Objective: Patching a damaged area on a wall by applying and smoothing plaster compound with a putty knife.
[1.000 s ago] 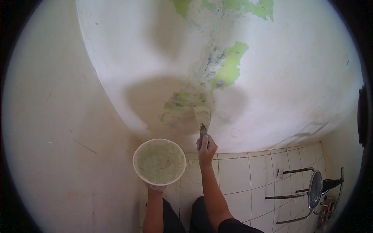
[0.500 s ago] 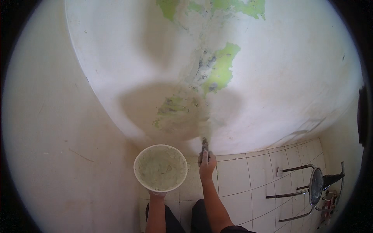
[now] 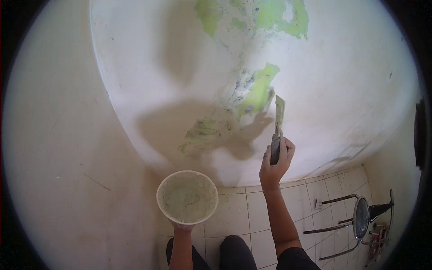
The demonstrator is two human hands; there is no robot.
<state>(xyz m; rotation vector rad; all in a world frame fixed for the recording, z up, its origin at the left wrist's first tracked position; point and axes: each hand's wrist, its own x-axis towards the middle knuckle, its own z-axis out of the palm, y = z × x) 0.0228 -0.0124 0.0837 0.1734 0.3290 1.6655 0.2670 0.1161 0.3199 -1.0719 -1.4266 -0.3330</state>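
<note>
My left hand [image 3: 181,226] grips a white bucket [image 3: 187,173] from beneath, with pale, greenish-grey paste inside. In my right hand [image 3: 276,155] is a putty knife [image 3: 279,112], its dark handle in my closed fingers and its smeared blade pointing up. The blade is in front of the white wall [image 3: 337,90], just right of a bright green patch [image 3: 261,87] with grey flaking; I cannot tell if it touches. Another worn green area [image 3: 200,128] lies lower left, in shadow, and more green shows at the top.
A plain side wall [image 3: 54,126] runs along my left. At lower right, a metal chair [image 3: 361,216] with a round seat lies on its side on the white tiled floor [image 3: 265,211], with indistinct reddish items beside it. A dark object [image 3: 418,132] is at the right rim.
My right hand with the knife first dropped toward the wall's foot, then rose and moved right, turning the blade edge-on. The bucket in my left hand sits slightly lower in the picture.
</note>
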